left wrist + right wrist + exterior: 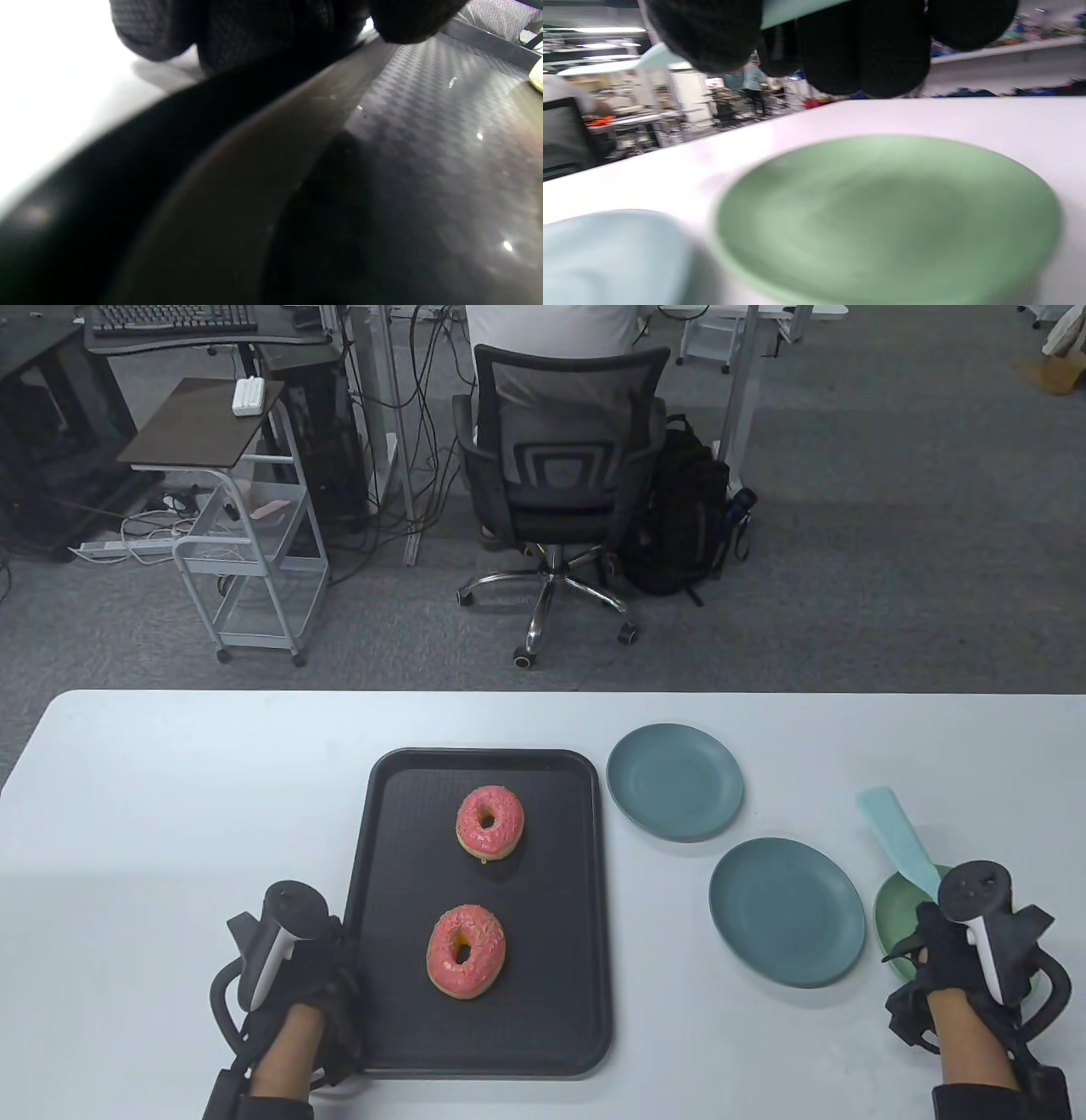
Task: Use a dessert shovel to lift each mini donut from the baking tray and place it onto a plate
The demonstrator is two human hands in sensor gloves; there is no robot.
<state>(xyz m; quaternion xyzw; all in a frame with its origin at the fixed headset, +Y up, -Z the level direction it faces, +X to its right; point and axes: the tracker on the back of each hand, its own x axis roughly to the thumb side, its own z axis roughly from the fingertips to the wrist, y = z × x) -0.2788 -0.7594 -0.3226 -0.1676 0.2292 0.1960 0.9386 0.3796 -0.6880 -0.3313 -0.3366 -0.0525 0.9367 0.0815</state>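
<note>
Two pink-iced mini donuts lie on the black baking tray [556, 950], one farther back [490, 821] and one nearer [466, 951]. My left hand [335, 954] is at the tray's left rim [254, 169], its gloved fingers [237, 25] on the rim's outer side and the thumb over it. My right hand [929, 937] hovers above a green plate [892, 899] at the far right. It grips the handle of the mint dessert shovel [895, 831], whose blade points away and to the left. In the right wrist view the fingers [865, 46] curl round the shovel's handle [793, 10] above the green plate [886, 212].
Two blue-grey plates sit right of the tray, one farther back [675, 793] and one nearer [786, 912], both bare. A person sits in an office chair [560, 466] beyond the table's far edge. A wire cart [254, 560] stands at the back left.
</note>
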